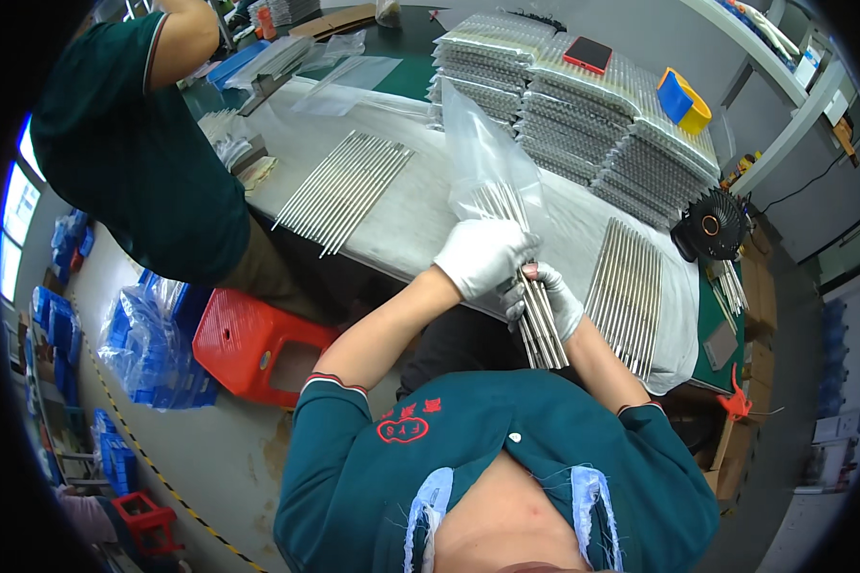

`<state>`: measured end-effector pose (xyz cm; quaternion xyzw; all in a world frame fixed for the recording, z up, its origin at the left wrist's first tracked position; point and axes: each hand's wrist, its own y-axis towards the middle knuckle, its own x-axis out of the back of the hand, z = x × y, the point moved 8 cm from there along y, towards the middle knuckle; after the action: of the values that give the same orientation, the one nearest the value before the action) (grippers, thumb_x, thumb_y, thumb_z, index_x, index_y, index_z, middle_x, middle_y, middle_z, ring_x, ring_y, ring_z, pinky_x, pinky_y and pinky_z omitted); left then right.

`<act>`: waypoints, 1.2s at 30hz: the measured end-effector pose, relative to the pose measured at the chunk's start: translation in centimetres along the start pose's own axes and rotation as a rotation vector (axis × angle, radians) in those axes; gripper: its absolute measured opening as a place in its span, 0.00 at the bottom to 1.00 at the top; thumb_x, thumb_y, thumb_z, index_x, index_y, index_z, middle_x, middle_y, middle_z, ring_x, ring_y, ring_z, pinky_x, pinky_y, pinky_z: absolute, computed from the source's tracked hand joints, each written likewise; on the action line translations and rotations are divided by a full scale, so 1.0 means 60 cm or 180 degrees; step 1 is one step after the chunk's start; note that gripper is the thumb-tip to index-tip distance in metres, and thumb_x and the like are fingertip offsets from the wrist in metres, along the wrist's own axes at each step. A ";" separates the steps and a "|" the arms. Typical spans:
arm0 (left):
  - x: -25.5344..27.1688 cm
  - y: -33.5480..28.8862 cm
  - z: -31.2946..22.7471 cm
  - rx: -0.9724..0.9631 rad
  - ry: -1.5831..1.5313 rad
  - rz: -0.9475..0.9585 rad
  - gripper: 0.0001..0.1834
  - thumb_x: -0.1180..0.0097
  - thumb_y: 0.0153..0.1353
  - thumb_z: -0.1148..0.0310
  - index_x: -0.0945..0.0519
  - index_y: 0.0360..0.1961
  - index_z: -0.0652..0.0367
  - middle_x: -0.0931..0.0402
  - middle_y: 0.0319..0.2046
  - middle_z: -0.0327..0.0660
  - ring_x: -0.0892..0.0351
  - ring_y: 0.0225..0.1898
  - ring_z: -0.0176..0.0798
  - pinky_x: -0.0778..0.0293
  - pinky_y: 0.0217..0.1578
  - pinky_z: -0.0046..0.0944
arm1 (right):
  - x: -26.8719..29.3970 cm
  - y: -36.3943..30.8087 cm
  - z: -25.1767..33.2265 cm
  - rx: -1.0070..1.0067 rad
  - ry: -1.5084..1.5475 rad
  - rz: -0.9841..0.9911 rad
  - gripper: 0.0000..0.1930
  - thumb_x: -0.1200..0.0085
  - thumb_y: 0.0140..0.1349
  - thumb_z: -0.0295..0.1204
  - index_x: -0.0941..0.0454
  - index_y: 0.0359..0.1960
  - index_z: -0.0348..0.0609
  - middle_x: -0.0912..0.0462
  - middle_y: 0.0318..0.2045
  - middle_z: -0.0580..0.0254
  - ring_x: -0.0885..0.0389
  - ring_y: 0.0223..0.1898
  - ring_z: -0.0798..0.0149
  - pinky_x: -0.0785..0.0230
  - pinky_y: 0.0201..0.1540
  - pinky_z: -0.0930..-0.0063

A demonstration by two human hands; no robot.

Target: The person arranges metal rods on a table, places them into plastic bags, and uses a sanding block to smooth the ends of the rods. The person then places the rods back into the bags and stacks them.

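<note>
A bundle of thin metal rods (542, 332) slants in front of my chest, its far ends inside a clear plastic bag (483, 143). My left hand (483, 258), in a white glove, is closed around the rods near the bag's mouth. Lower down, my right hand (559, 298) grips the same bundle from the right; its glove leaves a fingertip bare. More rods (626, 296) lie side by side at the table's right. Another row of rods (346, 191) is spread out on the left. Which fingers pinch the bag's edge is hidden.
Stacks of bubble-wrapped packs (573, 124) stand at the back, topped by a phone (588, 54) and tape rolls (683, 100). A black fan (712, 225) sits at the right. A co-worker (139, 162) stands left, near a red stool (253, 344). The table (401, 229) has a pale covering.
</note>
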<state>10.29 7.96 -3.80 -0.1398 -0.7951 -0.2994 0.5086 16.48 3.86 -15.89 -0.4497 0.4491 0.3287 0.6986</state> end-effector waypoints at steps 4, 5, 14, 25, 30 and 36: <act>0.010 -0.026 0.119 0.0339 -0.1069 -0.0986 0.15 0.50 0.61 0.67 0.22 0.49 0.52 0.20 0.41 0.39 0.21 0.42 0.37 0.26 0.43 0.33 | -0.048 -0.015 0.009 0.0418 0.0133 0.0543 0.26 0.44 0.50 0.29 0.34 0.53 0.43 0.29 0.29 0.69 0.28 0.25 0.74 0.29 0.31 0.75; 0.000 -0.027 0.132 0.0465 -0.1212 -0.0895 0.15 0.50 0.61 0.68 0.22 0.49 0.52 0.20 0.43 0.38 0.21 0.44 0.36 0.26 0.44 0.34 | -0.052 -0.015 0.012 0.0464 0.0177 0.0589 0.26 0.44 0.50 0.30 0.33 0.53 0.43 0.29 0.29 0.69 0.28 0.25 0.74 0.28 0.31 0.75; 0.015 -0.034 -0.066 -0.1392 -0.1118 -0.0161 0.15 0.46 0.54 0.68 0.23 0.44 0.53 0.22 0.30 0.41 0.21 0.33 0.44 0.26 0.33 0.42 | 0.016 -0.001 0.037 0.1138 -0.0717 -0.0792 0.14 0.47 0.53 0.34 0.25 0.39 0.39 0.21 0.28 0.57 0.21 0.27 0.59 0.25 0.32 0.62; -0.044 -0.064 -0.104 -0.1327 -0.0850 -0.0050 0.15 0.48 0.56 0.68 0.26 0.46 0.43 0.27 0.18 0.42 0.26 0.19 0.48 0.31 0.19 0.46 | -0.006 0.023 0.120 0.1441 -0.3174 -0.1993 0.15 0.46 0.56 0.38 0.23 0.35 0.36 0.19 0.27 0.59 0.21 0.29 0.64 0.29 0.33 0.72; -0.054 -0.065 -0.077 -0.0974 -0.1238 -0.0278 0.15 0.47 0.57 0.65 0.24 0.47 0.41 0.28 0.18 0.42 0.26 0.20 0.46 0.30 0.20 0.44 | 0.007 0.026 0.206 0.2111 -0.6090 -0.3697 0.25 0.49 0.55 0.47 0.23 0.39 0.32 0.18 0.29 0.47 0.20 0.34 0.46 0.30 0.40 0.60; -0.069 -0.093 -0.081 -0.0075 -0.0431 -0.0793 0.29 0.45 0.55 0.61 0.34 0.59 0.48 0.30 0.17 0.42 0.26 0.19 0.45 0.29 0.20 0.45 | -0.059 -0.012 0.168 0.1601 -0.6300 -0.3284 0.33 0.48 0.54 0.47 0.35 0.58 0.38 0.28 0.53 0.43 0.29 0.55 0.46 0.40 0.58 0.65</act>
<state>12.70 0.91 -7.88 -0.0658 -0.8352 -0.3593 0.4110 19.11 12.70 -10.41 0.0282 -0.4830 0.1135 0.8678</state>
